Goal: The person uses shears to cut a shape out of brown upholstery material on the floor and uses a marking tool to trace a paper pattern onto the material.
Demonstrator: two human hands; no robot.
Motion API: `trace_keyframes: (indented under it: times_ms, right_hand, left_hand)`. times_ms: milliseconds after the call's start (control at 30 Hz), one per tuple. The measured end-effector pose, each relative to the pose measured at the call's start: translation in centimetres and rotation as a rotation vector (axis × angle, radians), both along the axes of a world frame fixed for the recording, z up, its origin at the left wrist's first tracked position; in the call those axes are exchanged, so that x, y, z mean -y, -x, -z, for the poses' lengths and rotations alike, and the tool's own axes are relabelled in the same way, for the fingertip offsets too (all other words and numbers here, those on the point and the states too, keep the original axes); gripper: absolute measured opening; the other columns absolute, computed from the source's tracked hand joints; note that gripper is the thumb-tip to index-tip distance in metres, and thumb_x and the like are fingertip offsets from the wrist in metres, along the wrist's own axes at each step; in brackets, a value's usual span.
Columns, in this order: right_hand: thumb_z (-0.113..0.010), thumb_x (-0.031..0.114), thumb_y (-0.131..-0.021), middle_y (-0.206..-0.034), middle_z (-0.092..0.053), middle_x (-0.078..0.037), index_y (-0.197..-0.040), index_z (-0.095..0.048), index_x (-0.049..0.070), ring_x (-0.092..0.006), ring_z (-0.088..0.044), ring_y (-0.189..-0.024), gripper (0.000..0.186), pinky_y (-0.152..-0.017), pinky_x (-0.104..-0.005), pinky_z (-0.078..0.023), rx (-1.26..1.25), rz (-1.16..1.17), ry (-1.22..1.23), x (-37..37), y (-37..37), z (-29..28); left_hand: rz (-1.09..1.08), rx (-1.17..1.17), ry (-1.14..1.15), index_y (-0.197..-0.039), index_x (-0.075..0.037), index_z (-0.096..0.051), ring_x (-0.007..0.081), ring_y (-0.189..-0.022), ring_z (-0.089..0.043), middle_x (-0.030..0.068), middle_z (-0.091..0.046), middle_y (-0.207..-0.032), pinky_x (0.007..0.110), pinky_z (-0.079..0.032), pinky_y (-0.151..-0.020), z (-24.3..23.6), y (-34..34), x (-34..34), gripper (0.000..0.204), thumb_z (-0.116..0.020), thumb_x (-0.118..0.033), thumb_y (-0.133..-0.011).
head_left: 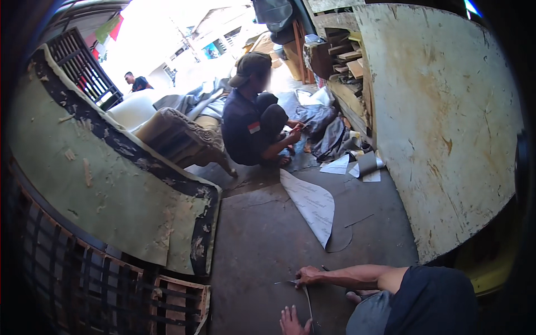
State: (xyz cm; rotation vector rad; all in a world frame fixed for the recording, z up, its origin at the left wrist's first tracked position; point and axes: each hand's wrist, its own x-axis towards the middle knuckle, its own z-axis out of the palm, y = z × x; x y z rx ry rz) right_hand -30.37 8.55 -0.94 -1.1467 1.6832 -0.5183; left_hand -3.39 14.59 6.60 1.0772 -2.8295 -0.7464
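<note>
Gripping what look like scissors (290,281) between five and six o'clock, your right hand (307,276) shows curled fingers; your left hand (292,322), near six, lies open on the grey sheet (251,245) beneath both. The sheet is probably light, limp, slightly slippery; grasp its pale edge (309,305).

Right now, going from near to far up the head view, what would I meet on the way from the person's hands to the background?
Left hand → right hand with a slim metal tool → white, pointed piece of sheet material → crouching co-worker → person in the background.
</note>
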Motion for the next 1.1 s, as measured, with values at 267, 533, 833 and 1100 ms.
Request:
trace_keyframes:
  times_ms: [267,533,833,1100]
  right_hand:
    - [-0.081,0.047,-0.074,-0.105,-0.074,-0.01,-0.111,-0.074,0.01,-0.025,-0.067,-0.101,0.053,-0.087,-0.0377,-0.049,0.119,-0.018,0.016,0.1,1.5,0.9]
    - [-0.082,0.042,-0.077,-0.105,-0.074,-0.008,-0.11,-0.074,0.007,-0.0198,-0.067,-0.097,0.048,-0.086,-0.0359,-0.049,0.189,-0.064,-0.008,0.1,0.8,0.8]
    - [-0.083,0.018,-0.078,-0.079,-0.071,-0.005,-0.091,-0.076,0.003,-0.0144,-0.066,-0.068,0.021,-0.056,-0.029,-0.056,0.544,0.188,-0.041,1.9,0.5,-1.5]
    - [-0.07,0.025,-0.084,-0.092,-0.072,-0.016,-0.098,-0.072,0.003,-0.0314,-0.069,-0.086,0.026,-0.08,-0.0416,-0.054,-0.039,0.074,0.186,-1.0,0.7,-2.1]
  left_hand:
    - [-0.202,0.086,0.118,-0.155,-0.017,-0.033,0.0403,-0.148,-0.022,0.0183,-0.026,-0.161,0.067,-0.018,-0.114,5.5,4.4,-1.7,0.076,-0.058,-0.052,-0.092]
    - [-0.239,0.125,0.132,-0.15,-0.008,-0.038,0.0384,-0.147,-0.026,0.0202,-0.031,-0.158,0.069,-0.014,-0.113,8.7,3.7,-1.6,0.068,-0.058,-0.036,-0.092]
    - [-0.39,0.017,0.124,-0.156,-0.009,-0.027,0.0354,-0.148,-0.024,0.0183,-0.027,-0.161,0.06,-0.017,-0.115,6.1,6.0,0.1,0.077,-0.06,-0.032,-0.091]
    - [-0.357,0.078,0.135,-0.156,-0.015,-0.033,0.0395,-0.148,-0.023,0.0169,-0.026,-0.161,0.058,-0.017,-0.116,8.3,4.5,-0.6,0.075,-0.06,-0.019,-0.086]
